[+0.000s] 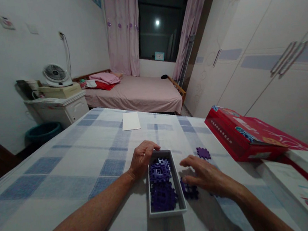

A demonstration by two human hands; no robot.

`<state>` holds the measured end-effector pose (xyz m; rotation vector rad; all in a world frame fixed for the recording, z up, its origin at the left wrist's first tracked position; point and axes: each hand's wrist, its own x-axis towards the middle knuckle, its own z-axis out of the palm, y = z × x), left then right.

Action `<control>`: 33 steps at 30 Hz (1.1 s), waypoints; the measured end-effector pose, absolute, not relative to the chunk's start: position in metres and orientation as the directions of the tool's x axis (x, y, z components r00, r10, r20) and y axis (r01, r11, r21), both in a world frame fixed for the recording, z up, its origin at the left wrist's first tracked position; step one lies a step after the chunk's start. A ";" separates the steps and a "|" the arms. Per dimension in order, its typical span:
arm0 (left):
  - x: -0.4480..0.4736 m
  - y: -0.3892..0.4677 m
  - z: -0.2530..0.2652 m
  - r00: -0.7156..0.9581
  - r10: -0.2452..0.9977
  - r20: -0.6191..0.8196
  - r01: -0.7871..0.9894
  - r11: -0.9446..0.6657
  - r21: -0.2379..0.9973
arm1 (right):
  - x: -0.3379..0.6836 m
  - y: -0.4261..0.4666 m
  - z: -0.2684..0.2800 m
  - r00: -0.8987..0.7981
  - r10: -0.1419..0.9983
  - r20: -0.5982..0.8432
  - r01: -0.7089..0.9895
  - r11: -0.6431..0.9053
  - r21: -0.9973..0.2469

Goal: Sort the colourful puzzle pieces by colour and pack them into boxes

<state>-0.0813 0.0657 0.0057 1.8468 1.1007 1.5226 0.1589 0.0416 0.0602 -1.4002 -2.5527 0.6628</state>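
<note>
A narrow white box [182, 199] stands on the checked cloth in front of me, with several purple notched plastic pieces [163, 196] piled inside it. My left hand [143, 156] is closed around the box's far left corner, its fingers curled along the rim. Just right of the box, my right hand [204, 173] hovers with the fingers apart and nothing visible between them. Partly under that hand lies a purple grid-shaped piece [190, 190]. Beyond its knuckles rests a solid purple piece with a toothed edge [203, 153]. Another bit of purple shows below the wrist, mostly hidden.
A white card [130, 121] lies farther back on the checked bedspread [72, 169]. At the right are a large red box [230, 131] and a white box [299, 194]. Behind stand a pink-covered bed [139, 90] and a small fan [56, 75] on a cabinet.
</note>
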 end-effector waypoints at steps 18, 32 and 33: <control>-0.075 0.057 0.007 0.102 0.831 0.547 0.175 -0.557 0.812 | 0.146 0.020 0.094 -0.539 0.825 0.167 0.770 0.564 -0.299; -0.080 0.061 0.007 0.082 0.796 0.600 0.258 -0.598 0.759 | 0.166 0.032 0.076 -0.451 0.878 0.160 0.830 0.478 -0.287; -0.079 0.060 0.007 0.133 0.782 0.609 0.243 -0.622 0.744 | 0.179 0.031 0.075 -0.402 0.908 0.120 0.865 0.420 -0.275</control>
